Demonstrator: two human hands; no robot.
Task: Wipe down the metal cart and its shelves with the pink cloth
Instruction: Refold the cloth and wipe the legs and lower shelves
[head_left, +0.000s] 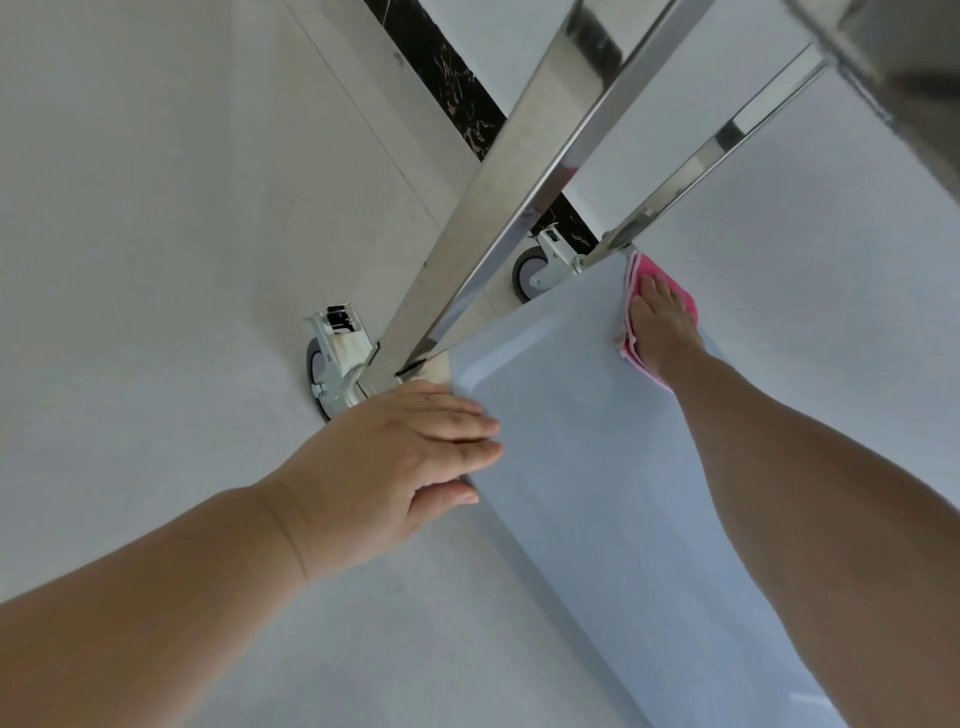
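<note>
Right hand (662, 325), fingers straight, presses the pink cloth (670, 291) on the bottom shelf's (597, 467) far corner, right of centre. Left hand (395, 457), fingers flat, rests on the shelf's near edge.

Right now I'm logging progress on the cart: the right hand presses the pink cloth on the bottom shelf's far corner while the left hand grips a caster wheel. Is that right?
Not quite. The left hand rests flat on the bottom shelf's near edge, not on a caster wheel, which stands beside it untouched. The head view shows this. The right hand does press the pink cloth on the far corner.
</note>
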